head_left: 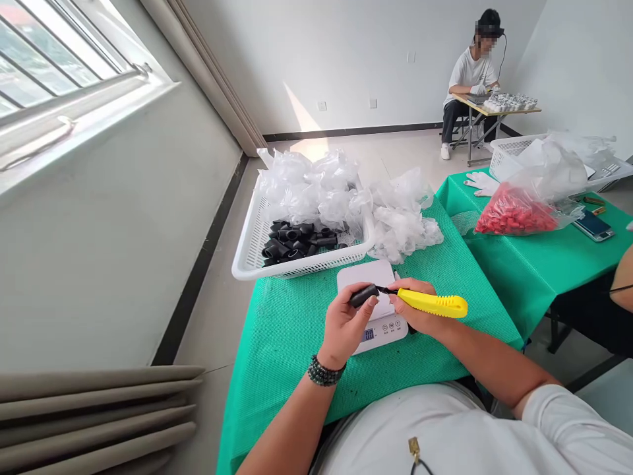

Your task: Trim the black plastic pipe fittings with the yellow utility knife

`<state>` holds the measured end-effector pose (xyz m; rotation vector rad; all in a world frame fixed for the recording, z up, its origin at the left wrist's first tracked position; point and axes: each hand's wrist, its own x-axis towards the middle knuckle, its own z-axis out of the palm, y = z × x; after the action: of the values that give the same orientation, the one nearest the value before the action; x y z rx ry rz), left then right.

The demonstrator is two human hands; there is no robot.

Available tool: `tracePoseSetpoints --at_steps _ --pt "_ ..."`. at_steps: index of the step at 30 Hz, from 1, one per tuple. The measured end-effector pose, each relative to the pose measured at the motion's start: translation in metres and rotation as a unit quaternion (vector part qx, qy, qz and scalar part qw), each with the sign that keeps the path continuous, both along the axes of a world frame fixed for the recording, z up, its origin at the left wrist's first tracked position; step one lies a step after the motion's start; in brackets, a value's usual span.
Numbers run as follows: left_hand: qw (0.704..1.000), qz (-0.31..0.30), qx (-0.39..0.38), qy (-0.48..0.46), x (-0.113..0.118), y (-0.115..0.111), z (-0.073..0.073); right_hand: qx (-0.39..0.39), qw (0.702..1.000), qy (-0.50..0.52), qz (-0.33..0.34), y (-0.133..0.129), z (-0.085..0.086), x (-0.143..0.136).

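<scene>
Between the thumb and fingers of my left hand (347, 322) is a short black tube-like piece (364, 295). My right hand (414, 310) grips a yellow utility knife (435, 303), its dark blade end pointing left at the black piece's right end. Blade and piece are very close; whether they touch I cannot tell. Both hands are above a white digital scale (380, 335), whose display reads 0.0. Beyond them, a white plastic basket (309, 265) holds several black tubular fittings (291, 243) and filled clear plastic bags (311, 188).
Crumpled clear bags (403, 224) lie right of the basket on the green-covered table (287, 330). On the adjoining table are a bag of red pieces (517, 211), white gloves (482, 183) and a phone-like device (593, 225). A person (472, 79) sits at a far table.
</scene>
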<state>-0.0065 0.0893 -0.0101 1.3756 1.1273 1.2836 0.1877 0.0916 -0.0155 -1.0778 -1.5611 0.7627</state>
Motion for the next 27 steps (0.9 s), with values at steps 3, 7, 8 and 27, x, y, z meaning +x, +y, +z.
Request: tracePoseSetpoints --at_steps 3,7,8,27 --pt "1.0 0.003 0.001 -0.001 0.0 -0.001 0.001 -0.022 0.999 0.008 -0.031 0.001 0.002 0.001" --pt "1.0 0.014 0.015 0.005 -0.001 0.0 0.0 -0.075 0.995 0.04 -0.047 0.005 -0.002 0.004" --pt "1.0 0.018 0.024 0.009 -0.001 0.0 -0.001 -0.081 0.995 0.05 -0.04 0.005 -0.004 0.005" --pt "0.996 -0.001 0.088 0.035 0.001 -0.003 -0.002 -0.075 0.996 0.025 0.048 -0.004 -0.007 0.013"
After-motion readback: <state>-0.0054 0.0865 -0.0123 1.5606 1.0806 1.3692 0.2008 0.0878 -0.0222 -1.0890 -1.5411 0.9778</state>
